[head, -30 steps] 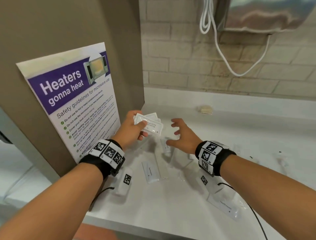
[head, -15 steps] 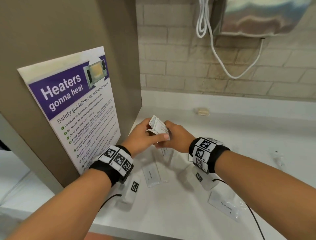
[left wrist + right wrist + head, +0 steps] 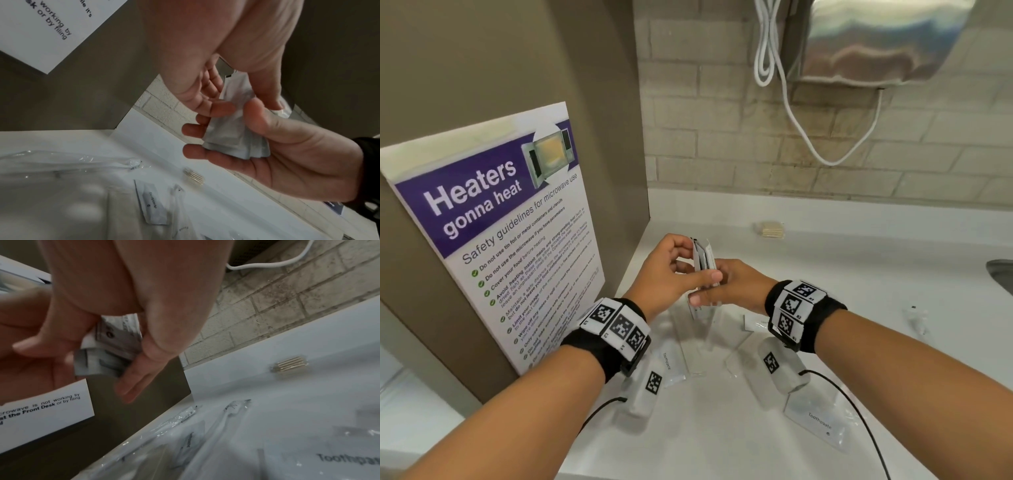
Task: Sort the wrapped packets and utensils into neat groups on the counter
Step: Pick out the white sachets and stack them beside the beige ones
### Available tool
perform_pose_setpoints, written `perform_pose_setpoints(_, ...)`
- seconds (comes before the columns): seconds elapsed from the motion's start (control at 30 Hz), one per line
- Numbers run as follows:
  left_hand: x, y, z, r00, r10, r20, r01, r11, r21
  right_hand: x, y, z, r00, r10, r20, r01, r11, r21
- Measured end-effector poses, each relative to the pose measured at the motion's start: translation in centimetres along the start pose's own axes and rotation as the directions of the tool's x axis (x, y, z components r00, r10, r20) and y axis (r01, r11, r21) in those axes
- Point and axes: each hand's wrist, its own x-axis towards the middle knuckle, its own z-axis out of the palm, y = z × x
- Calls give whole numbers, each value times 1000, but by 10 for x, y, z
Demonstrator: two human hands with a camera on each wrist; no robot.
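Since a second ago: right hand (image 3: 732, 284) closed in from open hover to meet left hand (image 3: 671, 270); packet stack (image 3: 703, 260) turned from flat to upright on edge between both hands. Camera view also tipped slightly, more of wall visible.

Now, largest first:
- White worktop (image 3: 825, 274), spans near edge to far brick wall; brown side panel on left carrying microwave safety poster (image 3: 493, 233).
- Steel appliance (image 3: 876, 41) mounted high on far wall, white cord (image 3: 808, 130) looping below it.
- Left hand gripping packet stack, thumb on near face, fingers curled round far side. Left wrist view: stack fanned at lower end, pinched from above by left fingers.
- Right hand also gripping same stack from right side; thumb across near face, fingers wrapped under lower edge. Both closed on it.
- Packet stack held above worktop, near left panel, clear of surface. Several thin white sachets; exact count cannot tell.
- Loose on worktop below hands: clear-wrapped long items (image 3: 698, 339), contents hard to make out; toothpaste packet (image 3: 671, 363) near left wrist; second toothpaste packet (image 3: 822, 425) near right, well apart from first. Another white packet (image 3: 755, 323) partly hidden behind right wristband.
- Small wrapped item (image 3: 917, 318) far right, blurred, cannot identify.
- Wrapped toothpick bundle (image 3: 772, 229) at far side by wall upstand, alone, well apart from rest.
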Motion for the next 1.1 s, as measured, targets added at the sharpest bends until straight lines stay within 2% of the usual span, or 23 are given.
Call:
perform_pose_setpoints(0.23,2,5,6,999,-50,4,50,996,-70,-8,-1,-8,996,77,34,-79,996,39)
perform_pose_setpoints(0.4,4,3,10,993,-95,67,101,990,-103,-14,2,-14,992,103,66,-112,984,142)
perform_pose_setpoints(0.5,4,3,15,991,-106,87,114,989,-92,-18,5,-18,990,119,79,-129,983,131)
perform_pose_setpoints(0.6,4,3,23,990,-121,76,125,991,-52,-19,8,-18,992,117,36,-119,991,58)
perform_pose_setpoints(0.77,5,8,39,974,-180,136,183,983,-13,-20,14,-18,994,97,-55,-106,973,-205)
perform_pose_setpoints(0.9,9,15,60,970,-132,204,119,990,75,-31,14,-30,987,139,-82,-158,934,-320)
perform_pose_setpoints(1.0,19,19,75,983,-112,148,91,986,141,-43,10,-45,987,144,-74,-158,954,-254)
perform_pose_setpoints(1.1,22,27,85,981,-131,143,127,991,42,-56,7,-63,976,182,-115,-191,979,-67)
